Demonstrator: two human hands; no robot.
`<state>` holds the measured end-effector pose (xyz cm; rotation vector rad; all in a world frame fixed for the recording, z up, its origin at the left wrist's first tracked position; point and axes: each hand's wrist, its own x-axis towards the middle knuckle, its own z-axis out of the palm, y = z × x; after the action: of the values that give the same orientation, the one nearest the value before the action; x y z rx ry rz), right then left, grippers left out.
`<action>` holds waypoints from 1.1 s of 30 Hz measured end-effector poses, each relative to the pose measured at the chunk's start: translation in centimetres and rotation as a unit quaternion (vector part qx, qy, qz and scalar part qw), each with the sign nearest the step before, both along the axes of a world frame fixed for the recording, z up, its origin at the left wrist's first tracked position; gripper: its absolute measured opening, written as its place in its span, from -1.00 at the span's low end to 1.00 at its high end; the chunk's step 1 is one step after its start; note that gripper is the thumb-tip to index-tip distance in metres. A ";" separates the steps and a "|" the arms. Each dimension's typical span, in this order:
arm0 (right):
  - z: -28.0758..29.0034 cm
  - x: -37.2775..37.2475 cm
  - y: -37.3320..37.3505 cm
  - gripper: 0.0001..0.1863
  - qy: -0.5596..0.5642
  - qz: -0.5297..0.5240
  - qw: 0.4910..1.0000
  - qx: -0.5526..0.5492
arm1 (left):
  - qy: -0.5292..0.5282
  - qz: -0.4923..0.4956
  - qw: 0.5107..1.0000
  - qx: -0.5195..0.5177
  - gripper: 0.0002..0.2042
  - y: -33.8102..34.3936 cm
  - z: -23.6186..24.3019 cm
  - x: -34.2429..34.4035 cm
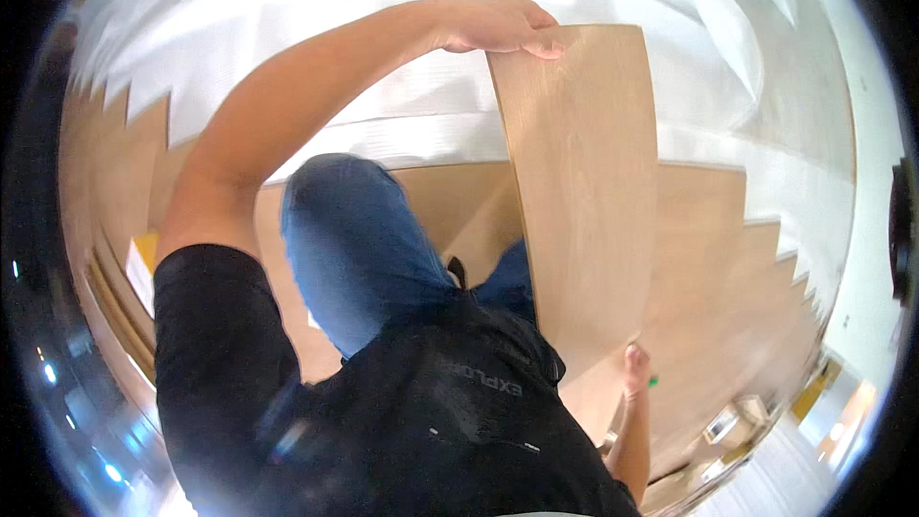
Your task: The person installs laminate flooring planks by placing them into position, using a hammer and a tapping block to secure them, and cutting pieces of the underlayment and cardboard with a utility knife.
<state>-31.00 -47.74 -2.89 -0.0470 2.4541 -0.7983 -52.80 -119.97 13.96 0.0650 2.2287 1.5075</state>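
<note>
A light wood-coloured floor plank (593, 163) is held up lengthwise in front of me, its far end raised above the white underlay. My left hand (503, 27) is closed on the corner of that far end, with the thumb over the face. Lower down, my right hand (636, 370) grips the plank's right edge near its lower end; most of its fingers are hidden. A tiny green spot (654, 382) shows beside this hand, too small to name. My bent knee in blue jeans (354, 239) is left of the plank.
Laid planks (699, 239) cover the floor around me, ending in a stepped edge on both sides. White underlay sheeting (402, 86) spreads beyond them, wrinkled at the far right. At lower right lie some items (737, 421) I cannot make out. A pale wall (876, 134) stands at right.
</note>
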 end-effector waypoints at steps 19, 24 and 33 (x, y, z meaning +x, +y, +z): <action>9.8 -31.5 -53.1 -0.36 0.208 0.440 0.858 0.163 | -0.100 0.705 0.686 0.147 -0.46 -9.4 -19.1 41.5; 6.8 -34.4 -58.1 -0.30 0.243 0.465 0.846 0.090 | -0.035 0.670 0.739 -0.067 -0.30 -17.0 -21.0 44.7; 1.4 -38.4 -55.4 -0.26 0.270 0.430 0.860 0.046 | -0.126 0.541 0.662 -0.503 -0.08 -22.0 -33.3 37.2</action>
<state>-69.41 -103.16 -1.53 -1.3888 2.5336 -0.2633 -15.59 -141.97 -19.37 -1.9350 2.5477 0.2548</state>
